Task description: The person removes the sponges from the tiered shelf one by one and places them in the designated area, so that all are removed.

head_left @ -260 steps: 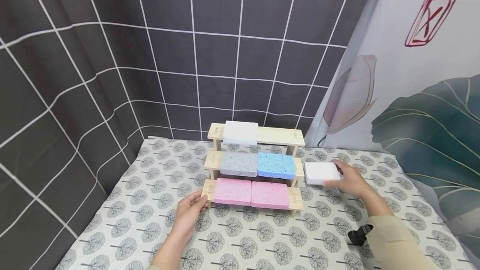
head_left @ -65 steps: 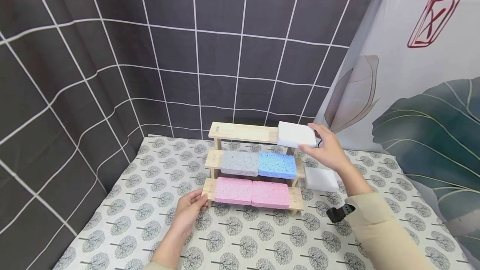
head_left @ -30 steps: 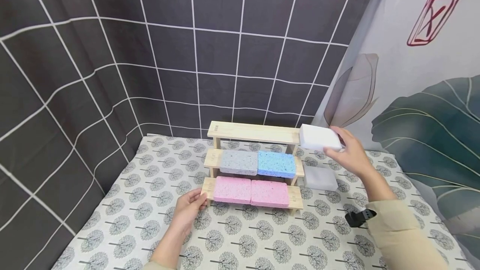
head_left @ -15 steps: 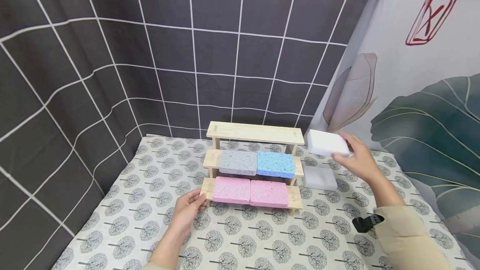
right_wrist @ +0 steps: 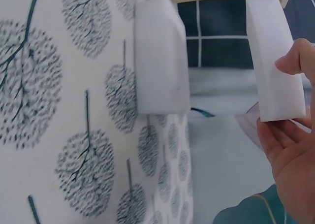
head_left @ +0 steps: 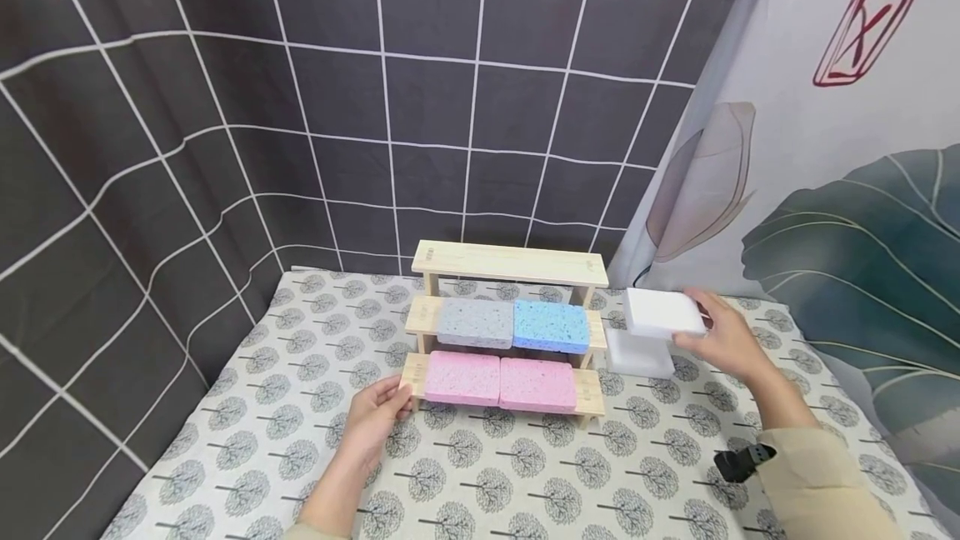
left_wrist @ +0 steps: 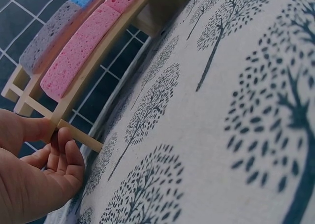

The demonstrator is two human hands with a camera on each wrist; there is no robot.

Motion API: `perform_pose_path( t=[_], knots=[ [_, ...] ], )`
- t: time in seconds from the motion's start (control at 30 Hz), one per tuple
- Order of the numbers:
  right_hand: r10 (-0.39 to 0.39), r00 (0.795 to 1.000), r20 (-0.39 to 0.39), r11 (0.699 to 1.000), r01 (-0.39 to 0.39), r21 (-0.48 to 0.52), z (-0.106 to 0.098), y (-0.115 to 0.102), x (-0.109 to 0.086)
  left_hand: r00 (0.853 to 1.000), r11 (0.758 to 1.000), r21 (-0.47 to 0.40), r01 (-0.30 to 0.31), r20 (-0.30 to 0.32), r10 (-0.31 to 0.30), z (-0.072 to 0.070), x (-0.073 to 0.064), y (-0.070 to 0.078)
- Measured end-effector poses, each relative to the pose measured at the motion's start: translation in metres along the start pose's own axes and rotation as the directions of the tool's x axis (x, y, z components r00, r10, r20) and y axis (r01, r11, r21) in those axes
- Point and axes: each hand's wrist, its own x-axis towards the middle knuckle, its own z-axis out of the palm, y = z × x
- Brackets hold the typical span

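My right hand [head_left: 723,338] holds a white sponge block [head_left: 660,312] by its right end, thumb in front and fingers behind. In the right wrist view a gap shows between this held block [right_wrist: 275,61] and a second white sponge block [right_wrist: 160,61], which lies on the cloth right of the shelf. My left hand [head_left: 372,419] pinches the left end of the lowest board of a three-step wooden shelf [head_left: 513,263]. Two pink sponges [head_left: 462,377] sit on that bottom board. On the middle one are a grey sponge [head_left: 474,323] and a blue sponge [head_left: 551,326]; the top board is bare.
A tree-print cloth [head_left: 300,440] covers the table. Behind the shelf hangs a dark curtain with white grid lines [head_left: 427,107], and a pale floral curtain [head_left: 780,148] hangs at the right.
The white sponge block has gone from the top board, carried right and then lowered by my right hand over the other white block. My left hand keeps its grip on the shelf.
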Motion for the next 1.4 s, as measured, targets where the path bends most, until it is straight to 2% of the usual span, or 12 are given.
perform_pose_path(
  t=[0.1,0.43,0.63,1.0,1.4],
  knots=[
    [0.015,1.0,0.024,1.0,-0.015,-0.005,0.002,0.008,-0.004,1.0,1.0,-0.005,0.0,-0.001,0.0,0.0,0.0,0.0],
    [0.142,0.984,0.109,0.99,-0.143,0.002,0.003,0.033,-0.023,1.0,1.0,0.005,0.002,-0.012,-0.002,0.001,-0.002,0.0],
    [0.206,0.971,0.122,0.978,-0.201,-0.051,-0.006,0.05,-0.034,1.0,1.0,0.002,0.009,-0.004,-0.009,0.002,-0.003,-0.001],
    [0.255,0.959,0.123,0.963,-0.241,-0.123,-0.015,0.073,-0.041,1.0,1.0,0.0,0.002,-0.01,-0.002,0.001,0.0,0.001],
    [0.268,0.946,0.181,0.957,-0.24,-0.163,-0.004,0.093,-0.046,1.0,1.0,-0.004,0.0,-0.006,0.0,0.001,0.0,0.002]
  ],
)
